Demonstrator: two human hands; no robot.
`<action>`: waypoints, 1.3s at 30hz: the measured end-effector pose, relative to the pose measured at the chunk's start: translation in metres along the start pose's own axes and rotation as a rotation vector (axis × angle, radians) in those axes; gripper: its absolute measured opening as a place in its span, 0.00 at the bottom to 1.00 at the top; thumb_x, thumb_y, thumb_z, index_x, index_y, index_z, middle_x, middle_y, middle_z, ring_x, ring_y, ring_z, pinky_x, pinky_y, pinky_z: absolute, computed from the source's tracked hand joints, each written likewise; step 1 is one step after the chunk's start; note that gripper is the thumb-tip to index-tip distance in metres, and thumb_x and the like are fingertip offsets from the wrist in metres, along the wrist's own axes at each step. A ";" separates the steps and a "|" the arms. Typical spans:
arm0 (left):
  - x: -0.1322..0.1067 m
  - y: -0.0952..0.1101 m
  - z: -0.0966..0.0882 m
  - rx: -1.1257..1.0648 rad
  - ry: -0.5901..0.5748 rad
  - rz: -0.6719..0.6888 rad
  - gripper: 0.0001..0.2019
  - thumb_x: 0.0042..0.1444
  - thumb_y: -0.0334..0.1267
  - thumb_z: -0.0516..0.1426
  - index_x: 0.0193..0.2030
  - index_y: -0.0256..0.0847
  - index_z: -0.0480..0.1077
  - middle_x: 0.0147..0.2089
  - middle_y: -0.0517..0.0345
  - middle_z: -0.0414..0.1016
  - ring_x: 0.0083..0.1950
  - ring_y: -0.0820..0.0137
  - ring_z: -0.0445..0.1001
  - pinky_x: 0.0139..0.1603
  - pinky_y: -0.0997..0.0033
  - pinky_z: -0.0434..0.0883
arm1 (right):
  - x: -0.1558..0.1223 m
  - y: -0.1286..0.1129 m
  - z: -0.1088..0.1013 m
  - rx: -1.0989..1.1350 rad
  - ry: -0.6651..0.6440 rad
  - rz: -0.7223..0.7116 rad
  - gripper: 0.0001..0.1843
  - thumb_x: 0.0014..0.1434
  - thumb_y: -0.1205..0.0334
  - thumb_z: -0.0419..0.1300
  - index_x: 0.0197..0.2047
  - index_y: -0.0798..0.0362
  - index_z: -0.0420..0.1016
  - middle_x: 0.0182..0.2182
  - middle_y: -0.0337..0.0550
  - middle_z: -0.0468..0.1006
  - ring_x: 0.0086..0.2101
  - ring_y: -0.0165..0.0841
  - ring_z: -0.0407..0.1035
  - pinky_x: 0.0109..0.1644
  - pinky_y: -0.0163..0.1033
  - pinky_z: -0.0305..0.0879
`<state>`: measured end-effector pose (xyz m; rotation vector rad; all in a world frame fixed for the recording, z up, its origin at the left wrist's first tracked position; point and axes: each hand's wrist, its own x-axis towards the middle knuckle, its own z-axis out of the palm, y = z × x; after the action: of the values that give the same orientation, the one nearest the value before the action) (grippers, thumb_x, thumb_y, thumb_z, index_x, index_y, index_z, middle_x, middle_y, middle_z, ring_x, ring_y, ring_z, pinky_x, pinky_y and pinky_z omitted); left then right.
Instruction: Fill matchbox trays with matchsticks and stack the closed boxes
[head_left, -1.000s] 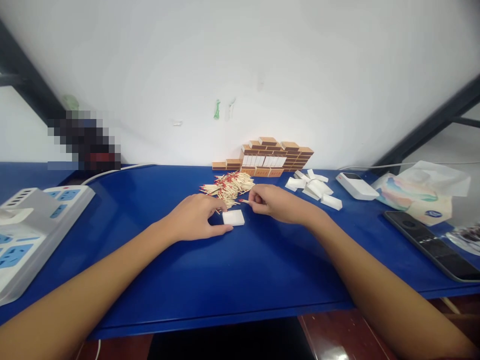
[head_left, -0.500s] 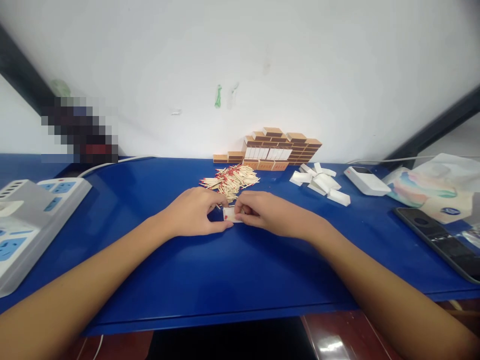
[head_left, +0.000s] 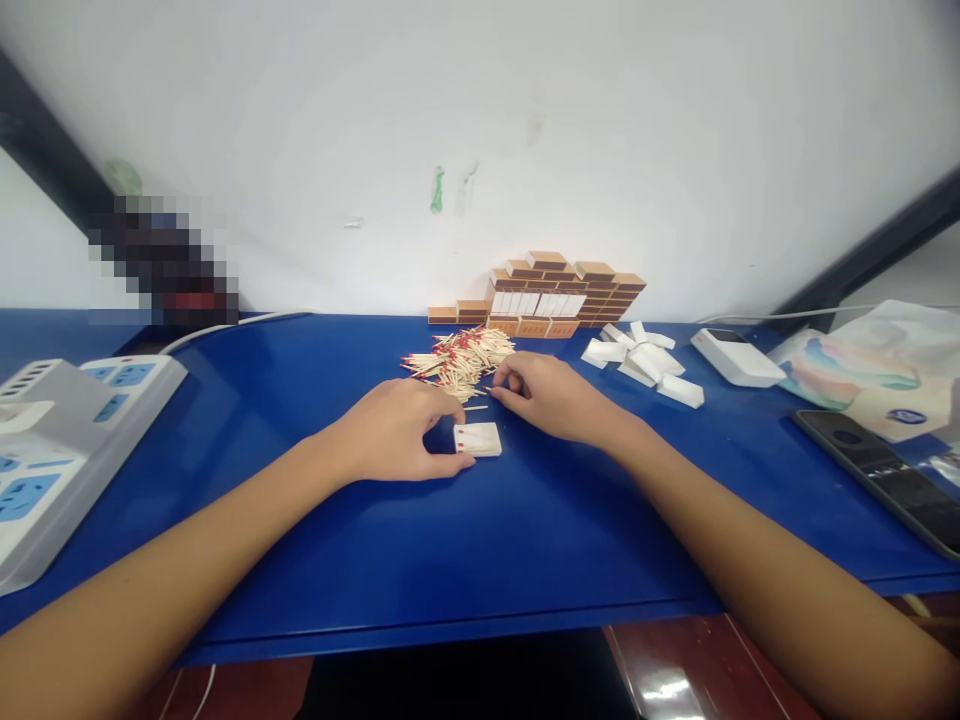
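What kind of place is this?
Probably an indoor work spot: there's a blue table, with a power strip and a heap of matches on it.

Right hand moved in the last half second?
Yes: the right hand left the white tray and went toward the stacked matchboxes, now beside the match pile's right edge.

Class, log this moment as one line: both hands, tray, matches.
left hand: holds white tray by its left end | right hand: at right edge of match pile, grip unclear | tray contents: red match heads visible
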<state>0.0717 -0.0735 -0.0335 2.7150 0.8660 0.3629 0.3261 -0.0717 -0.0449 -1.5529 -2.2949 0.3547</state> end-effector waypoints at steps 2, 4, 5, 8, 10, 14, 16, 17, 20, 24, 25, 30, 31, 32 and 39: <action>0.001 0.003 0.000 0.014 -0.016 0.008 0.17 0.57 0.52 0.64 0.43 0.41 0.80 0.27 0.63 0.71 0.27 0.72 0.66 0.31 0.70 0.58 | 0.000 0.002 0.002 -0.012 -0.013 0.005 0.07 0.67 0.64 0.60 0.35 0.52 0.73 0.31 0.42 0.76 0.30 0.32 0.65 0.35 0.39 0.56; 0.001 0.004 -0.002 0.018 -0.030 0.002 0.18 0.57 0.53 0.64 0.43 0.41 0.80 0.28 0.62 0.71 0.27 0.72 0.66 0.31 0.70 0.57 | -0.001 -0.001 0.001 0.003 -0.011 -0.023 0.08 0.69 0.63 0.59 0.35 0.52 0.71 0.32 0.42 0.75 0.31 0.33 0.64 0.36 0.39 0.56; 0.001 0.004 -0.003 0.017 -0.036 -0.003 0.18 0.57 0.54 0.64 0.43 0.41 0.79 0.28 0.62 0.71 0.28 0.72 0.67 0.31 0.70 0.57 | -0.002 -0.004 0.001 0.024 -0.011 -0.047 0.08 0.69 0.63 0.58 0.36 0.51 0.71 0.32 0.42 0.75 0.31 0.33 0.64 0.36 0.39 0.56; 0.001 0.002 -0.006 0.022 -0.054 -0.016 0.18 0.55 0.55 0.65 0.40 0.41 0.79 0.28 0.62 0.72 0.28 0.71 0.67 0.31 0.70 0.57 | -0.005 -0.016 0.004 0.090 -0.031 -0.127 0.06 0.70 0.63 0.58 0.39 0.51 0.72 0.34 0.41 0.74 0.32 0.32 0.64 0.37 0.38 0.57; 0.001 0.001 -0.007 0.029 -0.058 -0.022 0.18 0.55 0.55 0.65 0.39 0.42 0.79 0.28 0.62 0.72 0.27 0.71 0.67 0.30 0.70 0.57 | -0.007 -0.021 0.008 0.091 -0.053 -0.158 0.05 0.70 0.65 0.59 0.39 0.52 0.72 0.34 0.41 0.74 0.34 0.33 0.65 0.38 0.38 0.58; 0.000 0.000 -0.007 0.038 -0.051 -0.020 0.18 0.55 0.56 0.65 0.40 0.42 0.80 0.28 0.62 0.73 0.28 0.71 0.68 0.30 0.70 0.57 | -0.007 -0.022 0.014 0.075 -0.035 -0.174 0.03 0.68 0.66 0.62 0.40 0.52 0.72 0.35 0.40 0.73 0.34 0.33 0.64 0.38 0.37 0.57; 0.000 0.000 -0.008 0.047 -0.055 -0.020 0.19 0.54 0.56 0.65 0.40 0.42 0.80 0.28 0.62 0.73 0.28 0.71 0.68 0.30 0.70 0.57 | -0.006 -0.019 0.014 0.073 -0.019 -0.175 0.03 0.68 0.64 0.63 0.41 0.52 0.72 0.35 0.40 0.72 0.33 0.32 0.63 0.38 0.37 0.56; -0.001 -0.001 -0.009 0.049 -0.058 -0.025 0.19 0.53 0.57 0.66 0.40 0.42 0.80 0.27 0.62 0.73 0.27 0.71 0.68 0.30 0.70 0.57 | -0.006 -0.019 0.014 0.074 -0.019 -0.174 0.03 0.68 0.64 0.64 0.41 0.52 0.72 0.35 0.39 0.72 0.33 0.32 0.63 0.38 0.37 0.56; -0.001 -0.002 -0.013 0.035 -0.063 -0.042 0.21 0.51 0.57 0.67 0.41 0.42 0.80 0.27 0.63 0.72 0.27 0.72 0.67 0.30 0.70 0.58 | -0.005 -0.018 0.014 0.082 -0.040 -0.167 0.03 0.69 0.64 0.62 0.41 0.52 0.73 0.35 0.40 0.71 0.34 0.32 0.63 0.39 0.37 0.56; -0.002 -0.004 -0.015 -0.016 -0.070 -0.050 0.19 0.50 0.55 0.68 0.39 0.42 0.80 0.25 0.64 0.70 0.26 0.73 0.66 0.30 0.71 0.58 | -0.004 -0.017 0.014 0.095 -0.040 -0.175 0.02 0.70 0.64 0.62 0.43 0.52 0.73 0.36 0.40 0.71 0.36 0.33 0.64 0.40 0.37 0.57; -0.002 -0.004 -0.015 -0.028 -0.071 -0.050 0.19 0.49 0.55 0.68 0.39 0.42 0.80 0.25 0.64 0.70 0.26 0.73 0.66 0.30 0.71 0.58 | -0.004 -0.016 0.014 0.097 -0.037 -0.178 0.03 0.69 0.63 0.62 0.44 0.51 0.73 0.37 0.40 0.72 0.36 0.33 0.64 0.40 0.37 0.57; -0.001 -0.006 -0.013 -0.064 -0.068 -0.050 0.19 0.50 0.54 0.68 0.39 0.41 0.80 0.25 0.64 0.70 0.24 0.74 0.65 0.27 0.72 0.57 | -0.003 -0.017 0.012 0.090 -0.056 -0.162 0.05 0.70 0.62 0.61 0.40 0.52 0.73 0.37 0.41 0.72 0.36 0.33 0.64 0.40 0.37 0.57; -0.001 -0.006 -0.013 -0.064 -0.066 -0.050 0.18 0.50 0.54 0.68 0.39 0.41 0.80 0.25 0.64 0.70 0.24 0.75 0.65 0.27 0.72 0.57 | -0.003 -0.018 0.012 0.087 -0.065 -0.146 0.05 0.70 0.63 0.61 0.39 0.52 0.72 0.37 0.42 0.72 0.36 0.33 0.65 0.40 0.37 0.57; -0.001 -0.007 -0.013 -0.061 -0.062 -0.050 0.18 0.50 0.54 0.68 0.39 0.41 0.80 0.25 0.64 0.70 0.25 0.75 0.65 0.27 0.72 0.57 | -0.003 -0.019 0.011 0.081 -0.078 -0.128 0.05 0.70 0.63 0.61 0.39 0.52 0.72 0.37 0.42 0.72 0.37 0.34 0.65 0.41 0.38 0.58; 0.000 -0.011 -0.014 -0.028 -0.036 -0.050 0.17 0.51 0.52 0.67 0.38 0.40 0.80 0.24 0.65 0.69 0.24 0.74 0.64 0.29 0.72 0.58 | -0.005 -0.014 -0.003 0.007 -0.141 -0.071 0.07 0.72 0.62 0.59 0.39 0.52 0.70 0.39 0.45 0.74 0.38 0.36 0.67 0.41 0.39 0.59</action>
<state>0.0614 -0.0627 -0.0239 2.6603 0.9105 0.3122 0.3173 -0.0818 -0.0379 -1.4812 -2.4452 0.4666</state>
